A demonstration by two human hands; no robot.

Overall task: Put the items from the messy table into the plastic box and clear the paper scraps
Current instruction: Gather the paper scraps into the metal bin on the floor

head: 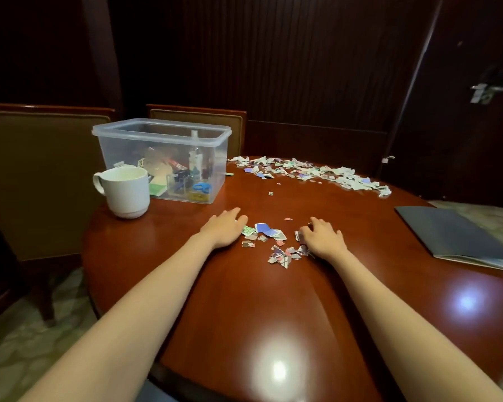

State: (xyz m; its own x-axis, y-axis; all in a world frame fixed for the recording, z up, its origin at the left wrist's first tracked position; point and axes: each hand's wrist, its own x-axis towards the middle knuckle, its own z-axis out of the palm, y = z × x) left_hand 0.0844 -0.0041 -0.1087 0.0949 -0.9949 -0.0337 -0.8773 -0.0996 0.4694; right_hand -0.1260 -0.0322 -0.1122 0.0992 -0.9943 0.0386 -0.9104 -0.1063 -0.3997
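— Which step?
— Gathering paper scraps point(269, 236): left hand point(225, 227) and right hand point(321, 236) flank them on the worktop point(244, 300), fingers point(235, 213) wide, holding nothing.
— Next?
— Likely rake them together; the plastic box point(161, 132) stands far-left.

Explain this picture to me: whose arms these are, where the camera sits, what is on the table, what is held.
No machine here: a person works with two bare hands, and the camera sits on their head, looking forward and down. The left hand lies flat on the table; the right hand rests palm down, fingers touching a small pile of paper scraps between the hands. Neither holds anything. A longer band of scraps lies at the far edge. The clear plastic box at far left contains small items, including blue-handled scissors. A white mug stands by its near left corner, and a dark folder lies at right.
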